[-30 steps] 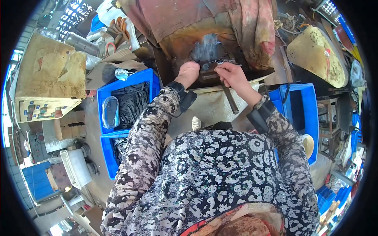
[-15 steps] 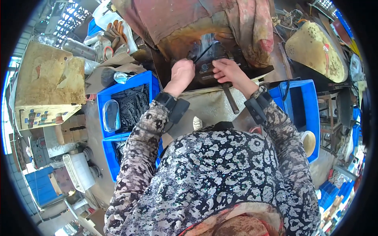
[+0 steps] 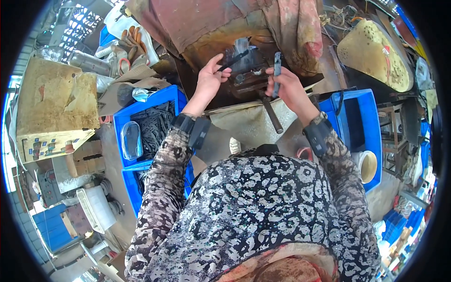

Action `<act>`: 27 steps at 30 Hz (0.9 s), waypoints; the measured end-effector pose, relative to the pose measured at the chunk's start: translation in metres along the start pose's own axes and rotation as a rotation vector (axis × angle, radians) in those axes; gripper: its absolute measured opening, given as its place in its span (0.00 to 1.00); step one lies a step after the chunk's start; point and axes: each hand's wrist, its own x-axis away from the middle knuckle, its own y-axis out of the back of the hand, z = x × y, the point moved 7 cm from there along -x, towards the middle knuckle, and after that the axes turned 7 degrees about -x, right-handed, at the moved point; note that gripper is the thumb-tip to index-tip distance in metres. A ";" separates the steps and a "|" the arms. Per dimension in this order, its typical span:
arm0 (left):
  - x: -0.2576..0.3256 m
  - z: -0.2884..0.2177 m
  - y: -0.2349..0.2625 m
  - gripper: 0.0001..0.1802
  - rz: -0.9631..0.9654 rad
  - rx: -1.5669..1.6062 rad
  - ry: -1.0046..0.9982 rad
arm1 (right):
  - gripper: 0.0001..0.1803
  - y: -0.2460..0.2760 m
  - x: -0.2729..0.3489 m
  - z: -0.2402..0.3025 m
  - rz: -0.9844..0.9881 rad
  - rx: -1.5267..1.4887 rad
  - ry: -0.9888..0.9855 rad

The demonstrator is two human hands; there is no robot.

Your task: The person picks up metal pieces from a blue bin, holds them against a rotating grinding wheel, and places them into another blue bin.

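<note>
Pinched between the thumb and fingers of my left hand (image 3: 210, 81) is a thin dark metal strip (image 3: 237, 58), its far end slanting up and to the right over the machine's work area. My right hand (image 3: 288, 89) grips a flat grey metal strip (image 3: 277, 70), held upright at the right side. Between the hands lies a dark, dirty metal fixture (image 3: 249, 82), with small bright spots on it. A brown rod-like handle (image 3: 272, 116) juts toward me from the fixture, just below my right hand, which appears apart from it.
A stained reddish cloth (image 3: 211, 23) drapes over the machine beyond the hands. On the left, a blue bin (image 3: 117, 123) holds many dark strips and a clear plastic piece (image 3: 132, 140). At right stands another blue bin (image 3: 374, 136) with a cream round container (image 3: 367, 167). Brown gloves (image 3: 134, 41) lie far left.
My hands have moved apart, the left slightly left, the right slightly right. A flat grey strip now shows upright in my right hand. The left hand's fingers have opened out somewhat around the dark strip.
</note>
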 end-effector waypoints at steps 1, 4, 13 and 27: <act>-0.010 0.014 0.003 0.29 -0.018 -0.011 0.056 | 0.12 0.003 0.009 0.001 0.016 0.093 -0.005; -0.034 0.042 0.005 0.27 -0.007 -0.083 0.073 | 0.12 0.001 0.044 0.003 -0.004 0.410 -0.074; -0.049 0.063 -0.021 0.22 0.121 -0.605 -0.240 | 0.19 -0.009 0.096 -0.022 0.296 0.794 -0.103; -0.040 0.057 -0.011 0.25 0.229 -0.821 -0.586 | 0.18 -0.028 0.100 -0.020 0.452 1.263 0.339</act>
